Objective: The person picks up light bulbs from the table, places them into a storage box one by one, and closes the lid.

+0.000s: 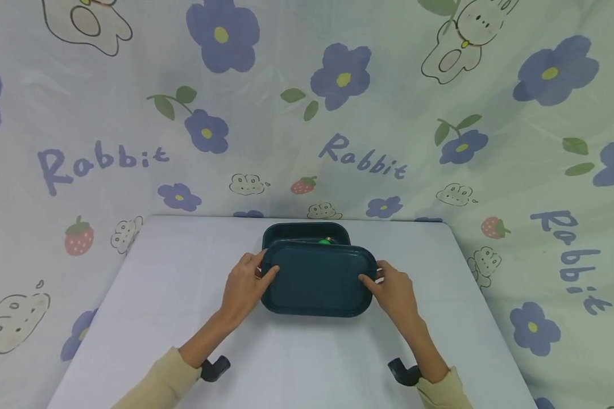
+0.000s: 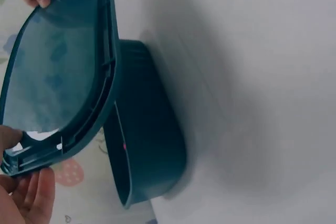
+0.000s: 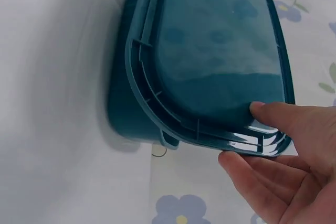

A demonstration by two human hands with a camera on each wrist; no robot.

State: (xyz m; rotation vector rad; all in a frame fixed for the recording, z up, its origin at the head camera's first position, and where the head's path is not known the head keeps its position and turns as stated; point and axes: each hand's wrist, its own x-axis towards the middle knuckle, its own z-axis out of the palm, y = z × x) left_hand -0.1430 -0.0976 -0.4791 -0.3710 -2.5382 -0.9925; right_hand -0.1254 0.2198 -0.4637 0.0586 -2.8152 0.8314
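Observation:
A dark teal lid (image 1: pixel 319 279) with rounded corners is held tilted by both hands over the front of a matching deep box (image 1: pixel 306 229). At its left end my left hand (image 1: pixel 242 288) pinches the rim, thumb on the upper face and fingers beneath. My right hand (image 1: pixel 396 294) grips the right end the same way; the right wrist view shows the thumb on the lid's face and fingers under its edge. Behind the lid, a small green object (image 1: pixel 325 241) shows inside the box. The lid hides most of the box's contents and front wall (image 2: pixel 152 124).
The box stands near the back edge of a table covered with a white cloth (image 1: pixel 184 272). Behind it hangs a pale curtain (image 1: pixel 276 142) printed with flowers, rabbits and strawberries. Black curved mounts (image 1: pixel 216 369) stick out at both wrists.

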